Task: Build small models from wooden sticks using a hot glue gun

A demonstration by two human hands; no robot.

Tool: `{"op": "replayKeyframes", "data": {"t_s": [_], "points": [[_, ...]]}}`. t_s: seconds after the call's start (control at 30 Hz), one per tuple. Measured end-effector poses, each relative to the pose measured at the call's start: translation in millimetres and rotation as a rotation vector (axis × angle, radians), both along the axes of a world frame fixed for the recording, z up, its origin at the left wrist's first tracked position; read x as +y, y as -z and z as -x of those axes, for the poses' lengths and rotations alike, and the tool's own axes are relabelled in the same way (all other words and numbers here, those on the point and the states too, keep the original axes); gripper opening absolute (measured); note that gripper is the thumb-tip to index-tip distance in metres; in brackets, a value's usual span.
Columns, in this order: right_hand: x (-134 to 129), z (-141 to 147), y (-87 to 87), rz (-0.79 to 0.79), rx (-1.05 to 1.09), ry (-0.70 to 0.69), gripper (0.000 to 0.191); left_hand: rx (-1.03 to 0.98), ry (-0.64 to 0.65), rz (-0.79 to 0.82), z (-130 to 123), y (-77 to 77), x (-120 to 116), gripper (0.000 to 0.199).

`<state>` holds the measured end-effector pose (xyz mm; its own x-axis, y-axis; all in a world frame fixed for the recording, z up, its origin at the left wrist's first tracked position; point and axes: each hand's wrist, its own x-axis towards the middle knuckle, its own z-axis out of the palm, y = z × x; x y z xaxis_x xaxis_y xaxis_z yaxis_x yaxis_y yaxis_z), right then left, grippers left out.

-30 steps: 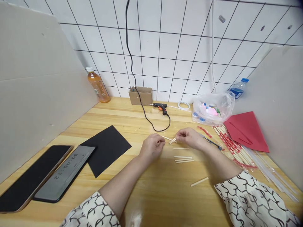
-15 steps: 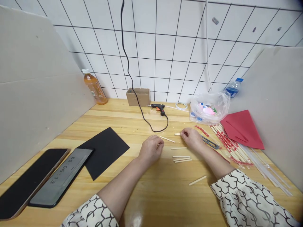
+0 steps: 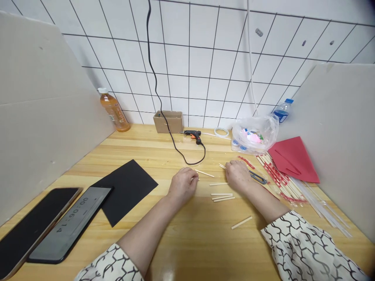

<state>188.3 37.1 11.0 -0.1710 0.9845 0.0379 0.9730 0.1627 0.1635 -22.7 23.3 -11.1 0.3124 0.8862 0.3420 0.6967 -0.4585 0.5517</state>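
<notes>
Wooden stick [image 3: 204, 173] on table [image 3: 190, 242] between left hand [image 3: 183, 186], right hand [image 3: 238, 176].

Your left sleeve [image 3: 109, 265] and right sleeve [image 3: 304, 246] are loose cream fabric with a black branching line print, ending well above your bare left hand [image 3: 183, 186] and bare right hand [image 3: 238, 175]

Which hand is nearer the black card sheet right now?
Left: the left hand is just right of the black card sheet, not touching it; the right hand is farther right.
</notes>
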Motion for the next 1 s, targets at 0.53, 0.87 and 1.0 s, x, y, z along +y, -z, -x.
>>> {"op": "replayKeyframes", "data": {"t_s": [0.53,0.87,1.0], "points": [[9,-4,-3.6,-0.002,-0.067,0.130,0.026,-0.003,-0.007,-0.037,2,-0.5,1,0.017],[-9,-44,-38.3,-0.020,0.034,0.339,0.031,0.004,-0.018,-0.025,3,-2.0,2,0.018],[-28,-97,-51.2,0.071,0.038,0.568,0.024,-0.012,-0.012,-0.039,2,-2.4,1,0.017]]}}
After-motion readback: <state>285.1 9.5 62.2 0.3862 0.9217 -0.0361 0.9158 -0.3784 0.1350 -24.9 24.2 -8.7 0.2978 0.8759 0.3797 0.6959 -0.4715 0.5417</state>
